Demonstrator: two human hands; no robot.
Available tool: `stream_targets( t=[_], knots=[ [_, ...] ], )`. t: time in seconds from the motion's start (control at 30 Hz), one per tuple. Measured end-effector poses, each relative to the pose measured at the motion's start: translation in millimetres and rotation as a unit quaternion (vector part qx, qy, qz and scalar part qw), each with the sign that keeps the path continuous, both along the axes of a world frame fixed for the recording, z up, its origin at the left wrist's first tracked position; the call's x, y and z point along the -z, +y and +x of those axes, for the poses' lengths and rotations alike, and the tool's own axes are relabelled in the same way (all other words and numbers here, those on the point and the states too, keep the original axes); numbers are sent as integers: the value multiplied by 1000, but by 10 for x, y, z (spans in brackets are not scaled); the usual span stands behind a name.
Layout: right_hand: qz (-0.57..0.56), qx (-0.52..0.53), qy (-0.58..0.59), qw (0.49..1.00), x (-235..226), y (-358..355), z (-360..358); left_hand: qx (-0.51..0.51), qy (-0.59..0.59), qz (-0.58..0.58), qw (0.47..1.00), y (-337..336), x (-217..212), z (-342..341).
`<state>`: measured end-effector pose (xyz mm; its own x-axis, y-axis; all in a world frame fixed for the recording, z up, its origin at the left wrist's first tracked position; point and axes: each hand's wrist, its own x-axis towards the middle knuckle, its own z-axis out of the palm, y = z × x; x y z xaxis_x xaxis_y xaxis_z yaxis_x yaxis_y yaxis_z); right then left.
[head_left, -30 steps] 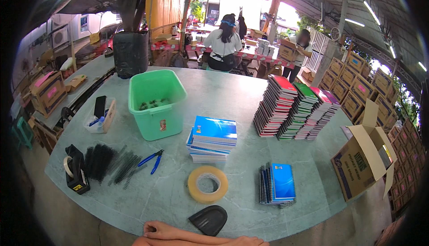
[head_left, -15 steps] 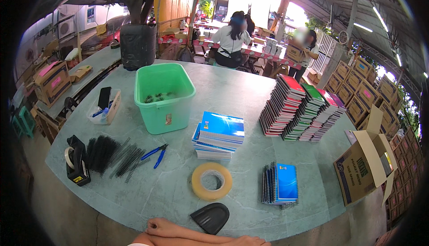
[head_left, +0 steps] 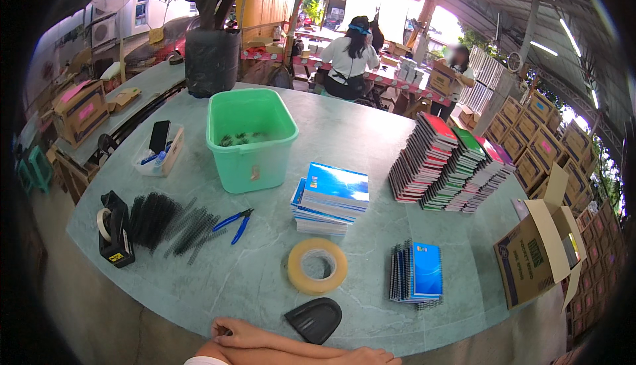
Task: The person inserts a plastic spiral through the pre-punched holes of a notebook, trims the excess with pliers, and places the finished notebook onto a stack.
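- Left of frame: a tape dispenser (head_left: 114, 231) beside black binding coils (head_left: 165, 220) and blue pliers (head_left: 237, 222) — laid within reach, I judge.
- Bottom centre: left hand (head_left: 248, 334), fingers together, rests at the table (head_left: 371, 140) edge touching nothing; nearest lies a dark scoop-like piece (head_left: 314, 318).
- Right hand (head_left: 361, 356) barely shows; cannot tell its fingers.
- Since a second ago the view has tilted — things lie alike.

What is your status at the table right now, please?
Left hand and right hand empty, resting at table edge. Black scoop nearest, untouched. Tape roll beyond.
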<state>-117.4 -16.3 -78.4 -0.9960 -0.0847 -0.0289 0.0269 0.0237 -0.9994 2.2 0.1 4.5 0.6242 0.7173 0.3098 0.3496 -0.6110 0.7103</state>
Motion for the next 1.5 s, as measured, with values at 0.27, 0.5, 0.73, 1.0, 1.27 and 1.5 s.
stream_targets(
  t=[0.27,0.5,0.73,1.0,1.27,1.5],
  knots=[
    [87,-50,-50,994,-126,50,-12,2,4,-4,1000,-21,-8,20],
    [47,-75,-43,995,-111,64,-30,1,3,-3,1000,-15,-31,8],
    [-25,-58,37,997,-52,45,-6,-5,3,16,1000,-15,1,21],
    [9,-67,8,998,-47,61,-11,-3,-8,14,1000,-11,27,31],
    [69,-114,-70,989,15,70,-76,-5,7,8,1000,1,28,31],
    [33,-89,-25,995,40,44,-73,-10,-12,28,999,-1,48,33]
  ],
)
